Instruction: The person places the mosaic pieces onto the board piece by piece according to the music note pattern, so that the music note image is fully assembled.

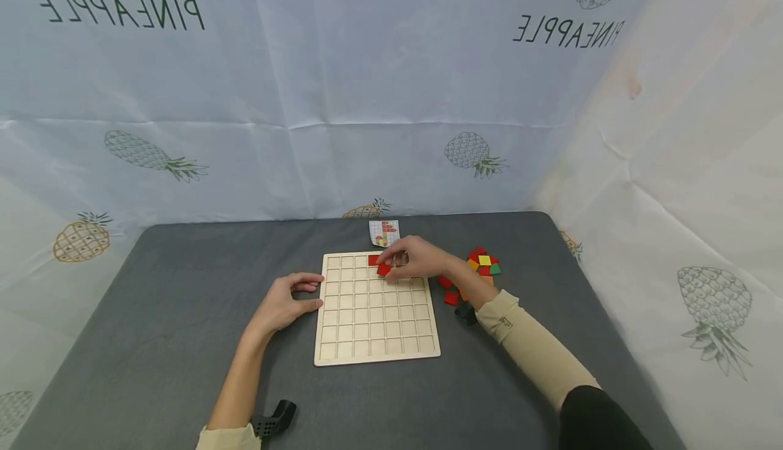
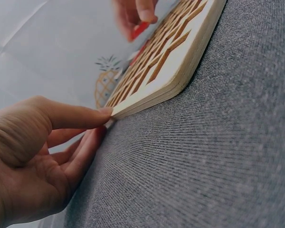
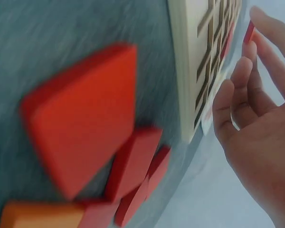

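Board (image 1: 370, 313): pale wood, square grid. Tiles (image 1: 484, 270): red, orange, yellow, green. Card (image 1: 384, 233): white, coloured grid print. Table (image 1: 183, 327): dark grey. Backdrop cloth (image 1: 379, 83): whitish, pineapple print.

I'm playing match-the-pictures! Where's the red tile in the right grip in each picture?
Head: the red tile is just below centre.
Left wrist: the red tile is at top middle.
Right wrist: the red tile is near the top right corner.
Shared landmark: the wooden board shows in all three.
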Demonstrator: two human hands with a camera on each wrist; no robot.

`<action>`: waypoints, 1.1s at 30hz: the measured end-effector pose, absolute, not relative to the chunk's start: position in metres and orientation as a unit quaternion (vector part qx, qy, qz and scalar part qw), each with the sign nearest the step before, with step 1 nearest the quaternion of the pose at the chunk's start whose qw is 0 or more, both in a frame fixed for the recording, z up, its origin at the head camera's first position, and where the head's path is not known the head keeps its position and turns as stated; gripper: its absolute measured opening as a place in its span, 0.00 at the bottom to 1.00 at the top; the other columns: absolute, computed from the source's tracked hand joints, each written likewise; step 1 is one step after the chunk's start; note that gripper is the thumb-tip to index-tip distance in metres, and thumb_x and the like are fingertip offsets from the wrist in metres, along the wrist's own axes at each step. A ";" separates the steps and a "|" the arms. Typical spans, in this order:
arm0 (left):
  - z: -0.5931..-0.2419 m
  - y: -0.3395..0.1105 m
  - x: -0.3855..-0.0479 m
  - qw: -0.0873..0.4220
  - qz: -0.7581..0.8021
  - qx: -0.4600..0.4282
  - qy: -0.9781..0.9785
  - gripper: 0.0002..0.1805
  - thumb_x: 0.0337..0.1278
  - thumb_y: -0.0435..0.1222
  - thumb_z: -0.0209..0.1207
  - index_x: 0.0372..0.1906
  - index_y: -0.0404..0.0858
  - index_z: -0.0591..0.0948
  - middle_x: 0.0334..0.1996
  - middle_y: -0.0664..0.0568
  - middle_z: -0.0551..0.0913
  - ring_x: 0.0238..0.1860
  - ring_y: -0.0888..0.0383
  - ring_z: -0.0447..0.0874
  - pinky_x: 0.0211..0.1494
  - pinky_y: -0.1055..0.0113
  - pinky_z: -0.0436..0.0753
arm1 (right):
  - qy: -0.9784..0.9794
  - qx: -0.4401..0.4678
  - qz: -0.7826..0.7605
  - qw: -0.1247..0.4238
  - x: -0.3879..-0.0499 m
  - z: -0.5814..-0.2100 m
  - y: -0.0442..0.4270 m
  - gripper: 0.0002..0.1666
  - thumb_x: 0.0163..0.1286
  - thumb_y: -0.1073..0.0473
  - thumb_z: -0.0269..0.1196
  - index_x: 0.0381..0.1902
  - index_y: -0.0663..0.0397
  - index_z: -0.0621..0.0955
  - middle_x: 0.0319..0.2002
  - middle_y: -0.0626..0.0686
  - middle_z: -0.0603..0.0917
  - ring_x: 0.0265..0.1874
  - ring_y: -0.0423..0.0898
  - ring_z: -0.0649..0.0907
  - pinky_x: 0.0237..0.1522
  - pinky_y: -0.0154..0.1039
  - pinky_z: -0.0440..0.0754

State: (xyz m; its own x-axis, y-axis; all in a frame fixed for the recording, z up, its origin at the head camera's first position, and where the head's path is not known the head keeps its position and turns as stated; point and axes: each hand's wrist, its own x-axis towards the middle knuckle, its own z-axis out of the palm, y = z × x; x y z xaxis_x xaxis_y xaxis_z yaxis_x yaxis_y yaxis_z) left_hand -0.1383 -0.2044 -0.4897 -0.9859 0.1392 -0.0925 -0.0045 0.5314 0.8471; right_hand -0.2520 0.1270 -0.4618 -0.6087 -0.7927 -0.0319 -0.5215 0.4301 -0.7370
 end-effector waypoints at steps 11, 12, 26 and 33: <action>-0.490 -0.206 -0.137 0.076 0.482 0.042 0.872 0.27 0.62 0.30 0.74 0.66 0.33 0.84 0.61 0.36 0.87 0.61 0.42 0.85 0.61 0.53 0.82 | 0.830 -0.421 -0.309 0.194 -0.250 -0.465 0.105 0.20 0.74 0.64 0.72 0.61 0.60 0.88 0.51 0.58 0.88 0.39 0.39 0.80 0.47 0.33 0.81; -0.490 -0.206 -0.137 0.076 0.482 0.043 0.872 0.27 0.62 0.30 0.74 0.66 0.33 0.84 0.61 0.36 0.87 0.61 0.42 0.85 0.61 0.53 0.82 | 0.831 -0.422 -0.308 0.192 -0.249 -0.464 0.104 0.19 0.74 0.64 0.72 0.61 0.60 0.88 0.51 0.58 0.88 0.40 0.39 0.80 0.48 0.33 0.81; -0.490 -0.206 -0.138 0.072 0.477 0.049 0.874 0.27 0.62 0.29 0.73 0.67 0.31 0.84 0.60 0.36 0.87 0.60 0.43 0.86 0.59 0.58 0.83 | 0.837 -0.391 -0.336 0.182 -0.253 -0.461 0.120 0.17 0.75 0.65 0.70 0.60 0.58 0.88 0.55 0.59 0.89 0.45 0.44 0.86 0.52 0.37 0.85; -0.489 -0.205 -0.138 0.077 0.478 0.046 0.874 0.27 0.63 0.29 0.73 0.67 0.32 0.83 0.60 0.36 0.87 0.61 0.42 0.85 0.60 0.56 0.83 | 0.854 -0.347 -0.347 0.171 -0.265 -0.453 0.155 0.18 0.74 0.63 0.71 0.59 0.59 0.89 0.57 0.59 0.90 0.45 0.44 0.85 0.52 0.41 0.85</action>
State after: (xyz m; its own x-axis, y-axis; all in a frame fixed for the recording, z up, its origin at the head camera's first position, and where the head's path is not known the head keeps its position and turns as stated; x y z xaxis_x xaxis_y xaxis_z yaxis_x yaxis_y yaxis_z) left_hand -0.1380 -0.2054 -0.4892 -0.9840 0.1540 -0.0896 0.0074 0.5378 0.8430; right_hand -0.2653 0.1546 -0.4530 -0.7000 -0.7123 -0.0515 -0.4750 0.5183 -0.7111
